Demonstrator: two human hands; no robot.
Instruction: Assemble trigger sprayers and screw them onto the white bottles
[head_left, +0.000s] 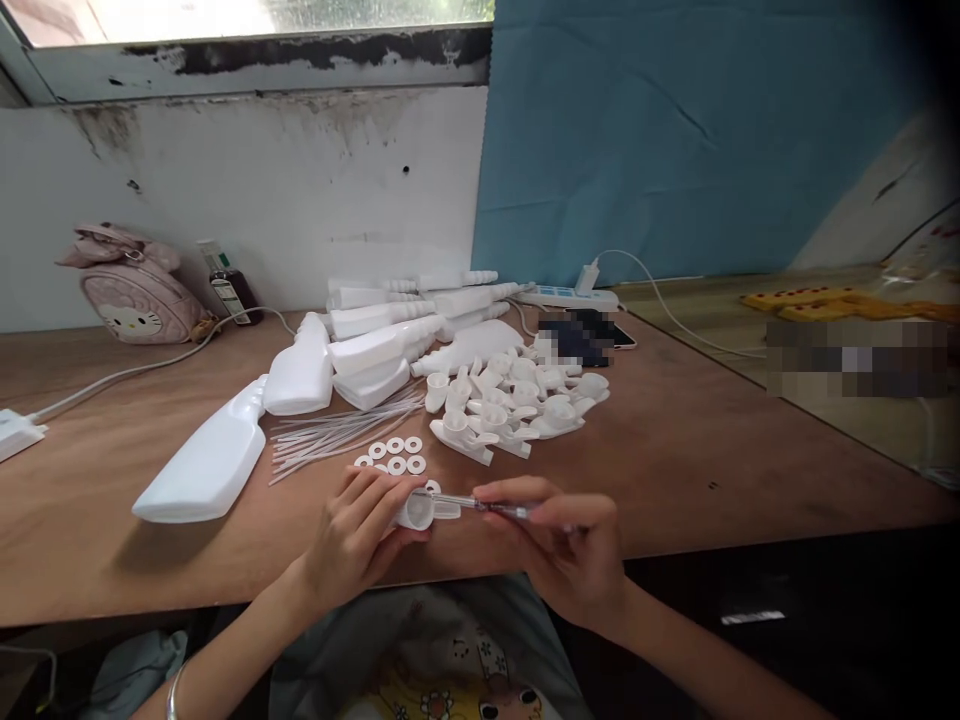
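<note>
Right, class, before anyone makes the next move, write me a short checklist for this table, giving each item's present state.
1. Left hand grips a white spray head: ok.
2. Right hand holds the thin tool: ok.
3. Tool tip seated: cannot tell, too small and blurred.
4. White rings all fully in view: not ok, left hand hides part of some.
5. Straws neatly lined up: not ok, they cross.

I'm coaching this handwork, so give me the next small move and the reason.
Probably brace the white sprayer head with the left hand and line up the slim rod-like tool before pushing: the right hand holds the tool with its far end at the head, but the left fingers hide the exact contact.
</note>
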